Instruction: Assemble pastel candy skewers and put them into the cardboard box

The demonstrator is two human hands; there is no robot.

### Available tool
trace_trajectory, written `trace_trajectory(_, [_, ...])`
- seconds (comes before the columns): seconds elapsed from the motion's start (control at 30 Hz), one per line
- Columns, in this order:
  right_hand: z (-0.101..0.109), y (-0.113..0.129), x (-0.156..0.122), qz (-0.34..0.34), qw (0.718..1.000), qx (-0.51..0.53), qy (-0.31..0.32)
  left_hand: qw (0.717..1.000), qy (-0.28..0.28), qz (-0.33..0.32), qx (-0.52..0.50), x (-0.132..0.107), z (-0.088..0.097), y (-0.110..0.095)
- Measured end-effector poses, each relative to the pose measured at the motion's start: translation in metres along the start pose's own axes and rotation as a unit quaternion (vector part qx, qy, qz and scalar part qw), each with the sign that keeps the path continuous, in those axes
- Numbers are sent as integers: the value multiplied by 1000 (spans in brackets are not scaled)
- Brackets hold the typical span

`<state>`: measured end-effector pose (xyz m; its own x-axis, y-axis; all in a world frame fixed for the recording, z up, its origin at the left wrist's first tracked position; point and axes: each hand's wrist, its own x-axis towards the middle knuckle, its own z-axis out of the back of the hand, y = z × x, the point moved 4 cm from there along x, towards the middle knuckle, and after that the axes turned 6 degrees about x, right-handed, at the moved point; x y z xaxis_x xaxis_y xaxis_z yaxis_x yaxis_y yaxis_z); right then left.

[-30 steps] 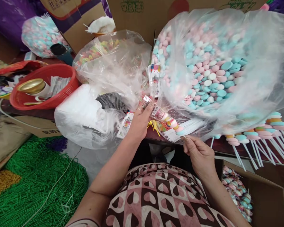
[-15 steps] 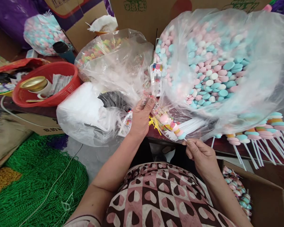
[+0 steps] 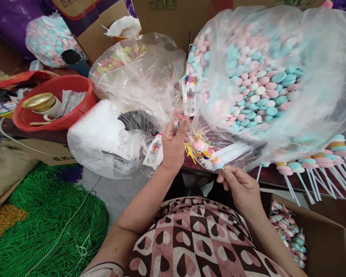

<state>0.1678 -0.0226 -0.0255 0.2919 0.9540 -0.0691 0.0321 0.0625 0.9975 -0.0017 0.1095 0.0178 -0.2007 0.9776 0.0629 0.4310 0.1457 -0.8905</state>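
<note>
My left hand (image 3: 173, 144) is closed on the top end of a small clear wrapper (image 3: 181, 120) with a printed label. A candy skewer (image 3: 208, 153) of pink, white and blue discs sits partly inside that wrapper. My right hand (image 3: 240, 187) pinches the skewer's white stick at its lower end. Both hands are at the table's front edge, just below a huge clear bag of pink and blue candy discs (image 3: 256, 77).
A red basket (image 3: 80, 108) holding a gold lid stands at left. A white plastic bag (image 3: 103, 142) and a bag of colourful candy (image 3: 123, 57) lie between. Finished skewers (image 3: 320, 165) overhang the table at right. A cardboard box (image 3: 320, 238) holds wrapped skewers. Green beads (image 3: 46, 223) pile lower left.
The candy skewer has slid further up into the wrapper. My left hand rose slightly and my right hand moved left and up with the stick.
</note>
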Motion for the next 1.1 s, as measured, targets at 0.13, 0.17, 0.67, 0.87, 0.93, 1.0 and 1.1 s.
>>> trace_trajectory(0.13, [-2,-3,-1,-20,999,-6,33,1000,-1,4,14,-2,0,-2])
trace_trajectory(0.17, [-3,-4,-1,-27,999,-1,46,1000,5,11,7,-2,0,-3])
trace_trajectory(0.67, [-21,1,9,-23,999,23,23,967,166,185,-50,-49,-27,16])
trace_trajectory(0.87, [-21,1,8,-25,999,19,32,964,137,211,-85,-41,-25,15])
trace_trajectory(0.93, [-20,0,8,-24,999,12,35,964,133,214,-86,-36,-25,14])
trace_trajectory(1.0, [-19,0,7,-13,1000,-2,19,958,157,231,-59,-39,-25,19])
trace_trajectory(1.1, [-19,-1,8,-13,1000,-1,12,943,206,261,-24,-49,-24,29])
